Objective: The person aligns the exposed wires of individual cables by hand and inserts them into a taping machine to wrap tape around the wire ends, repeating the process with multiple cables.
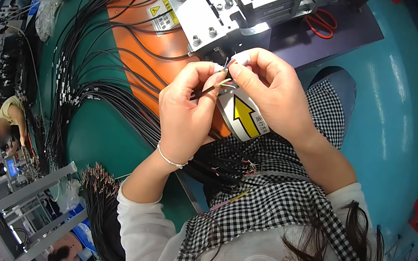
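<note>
My left hand [189, 102] is closed in a pinch on a black cable [204, 92], whose thin coloured wires fan out at its end. Close beside it, my right hand [271, 88] pinches the tips of the wires [229, 67] between thumb and forefinger. White coverings show on some fingertips. Both hands are just in front of a metal machine [229, 9], above a white label with a yellow arrow [244, 117]. The exact wire ends are partly hidden by the fingers.
Bundles of black cables [129, 111] run across the green table [95, 131] and an orange plate [129, 45] at left. Red-handled scissors [321, 25] lie right of the machine. Another person [12, 114] is at the far left. A cable bundle with stripped ends [100, 184] hangs lower left.
</note>
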`<state>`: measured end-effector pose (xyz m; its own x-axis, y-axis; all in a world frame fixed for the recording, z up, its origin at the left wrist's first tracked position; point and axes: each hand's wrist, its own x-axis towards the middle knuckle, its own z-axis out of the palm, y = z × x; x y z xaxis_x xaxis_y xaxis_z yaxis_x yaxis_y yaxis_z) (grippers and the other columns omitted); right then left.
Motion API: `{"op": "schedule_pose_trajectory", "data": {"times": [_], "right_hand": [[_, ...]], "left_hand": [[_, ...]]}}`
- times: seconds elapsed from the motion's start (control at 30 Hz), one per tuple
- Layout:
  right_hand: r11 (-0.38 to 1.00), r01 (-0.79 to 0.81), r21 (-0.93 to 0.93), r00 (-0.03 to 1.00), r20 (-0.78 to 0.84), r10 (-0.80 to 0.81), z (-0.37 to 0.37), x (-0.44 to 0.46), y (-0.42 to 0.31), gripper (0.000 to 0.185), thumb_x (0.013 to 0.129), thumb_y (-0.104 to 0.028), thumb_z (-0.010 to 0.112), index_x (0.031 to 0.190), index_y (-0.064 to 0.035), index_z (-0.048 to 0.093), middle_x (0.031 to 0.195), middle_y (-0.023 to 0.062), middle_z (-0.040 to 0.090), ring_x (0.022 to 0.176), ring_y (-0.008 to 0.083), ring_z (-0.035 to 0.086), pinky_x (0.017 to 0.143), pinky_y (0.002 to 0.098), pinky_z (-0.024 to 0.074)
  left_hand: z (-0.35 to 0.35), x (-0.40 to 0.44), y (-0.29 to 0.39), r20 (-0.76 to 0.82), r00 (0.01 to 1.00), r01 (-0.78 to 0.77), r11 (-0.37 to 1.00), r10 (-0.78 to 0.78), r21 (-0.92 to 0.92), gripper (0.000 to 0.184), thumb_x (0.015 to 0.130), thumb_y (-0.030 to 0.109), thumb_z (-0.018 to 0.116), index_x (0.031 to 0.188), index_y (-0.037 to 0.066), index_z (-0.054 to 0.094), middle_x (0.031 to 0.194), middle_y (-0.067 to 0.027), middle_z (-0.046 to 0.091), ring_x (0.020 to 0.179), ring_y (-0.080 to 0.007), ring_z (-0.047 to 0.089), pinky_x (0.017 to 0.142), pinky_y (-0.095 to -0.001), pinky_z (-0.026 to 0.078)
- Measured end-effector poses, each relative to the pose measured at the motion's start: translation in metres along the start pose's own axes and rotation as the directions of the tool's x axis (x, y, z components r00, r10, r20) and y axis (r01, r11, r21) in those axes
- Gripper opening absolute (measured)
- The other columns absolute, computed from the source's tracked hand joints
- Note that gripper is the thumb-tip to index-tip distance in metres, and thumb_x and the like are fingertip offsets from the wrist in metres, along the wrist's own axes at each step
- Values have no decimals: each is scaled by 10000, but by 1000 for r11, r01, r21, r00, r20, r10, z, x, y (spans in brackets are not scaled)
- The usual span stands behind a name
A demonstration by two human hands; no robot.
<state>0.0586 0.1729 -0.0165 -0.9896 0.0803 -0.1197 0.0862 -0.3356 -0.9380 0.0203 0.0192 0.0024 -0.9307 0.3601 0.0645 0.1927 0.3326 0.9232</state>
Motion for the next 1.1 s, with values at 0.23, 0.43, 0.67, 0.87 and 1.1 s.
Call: {"op": "schedule_pose_trajectory", "data": {"times": [0.23,0.43,0.67,0.87,1.1], "right_hand": [[1000,-21,-6,1000,3,21,0,-1,-4,99,943,-99,592,980,-7,601,902,3,627,819,38,581,743,197,494],[1000,-25,-11,999,34,25,-2,0,-3,86,935,-85,598,974,-8,608,902,3,631,818,35,585,736,192,497],[999,37,-32,999,39,-36,-4,4,2,84,927,-84,611,956,-6,617,887,1,637,814,34,589,728,193,500],[981,90,-173,991,116,-71,-8,6,-3,97,923,-93,621,951,-1,622,877,-3,640,808,30,589,713,193,500],[977,-28,-211,991,123,55,-15,12,-21,134,924,-131,630,964,-3,622,856,-11,637,781,22,578,678,168,474]], "left_hand": [[3,0,-1,-56,934,-313,882,354,352,169,789,-23,683,942,-8,614,803,-104,620,724,-222,612,648,-311,492],[1,-1,2,-6,863,-440,757,505,483,143,807,-16,674,933,5,609,807,-114,613,708,-226,601,642,-301,484],[4,0,8,-42,997,-74,994,71,-81,86,907,26,610,980,-8,580,821,-59,624,729,-110,586,660,-219,467],[-5,4,9,133,989,117,923,-72,-367,88,966,40,533,1037,-11,548,849,-23,617,783,-51,571,698,-180,457],[-4,5,12,162,985,120,923,-64,-365,91,969,50,529,1034,-10,554,847,-21,612,776,-52,568,704,-183,456]]}}
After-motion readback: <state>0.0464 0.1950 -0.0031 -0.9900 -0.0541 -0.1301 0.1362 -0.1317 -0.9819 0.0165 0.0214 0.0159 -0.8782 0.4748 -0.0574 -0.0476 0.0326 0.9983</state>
